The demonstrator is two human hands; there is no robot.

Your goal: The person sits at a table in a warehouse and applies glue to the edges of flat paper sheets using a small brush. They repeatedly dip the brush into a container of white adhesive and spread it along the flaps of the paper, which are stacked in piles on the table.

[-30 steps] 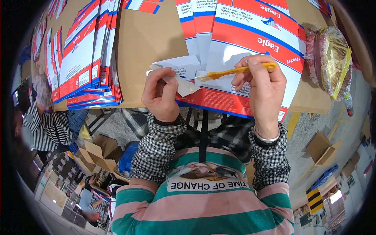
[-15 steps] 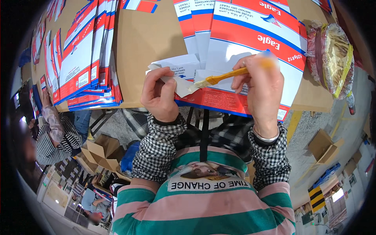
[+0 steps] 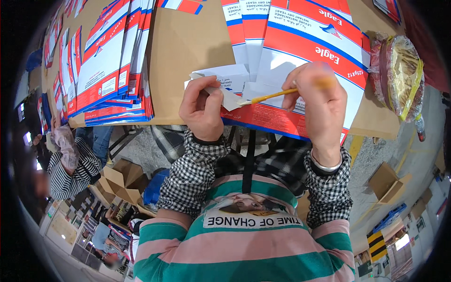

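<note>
Cardboard flat packs, red-white-blue, [image 3: 300,61] fill upper centre; white flap [image 3: 221,82] sits mid-frame on them. Left hand [image 3: 203,109] pinches the flap's corner shut. Right hand [image 3: 315,101] clamped on the yellow brush [image 3: 270,97]. Brush long axis near horizontal, tip pointing left at the flap. Best: keep flap pinned taut, short strokes along the edge.

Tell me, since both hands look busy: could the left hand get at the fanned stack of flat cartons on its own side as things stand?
Probably yes. The fanned stack of flat cartons lies beside the left hand across bare brown cardboard with nothing between, but the hand pinches a white paper flap it would have to release first.
</note>
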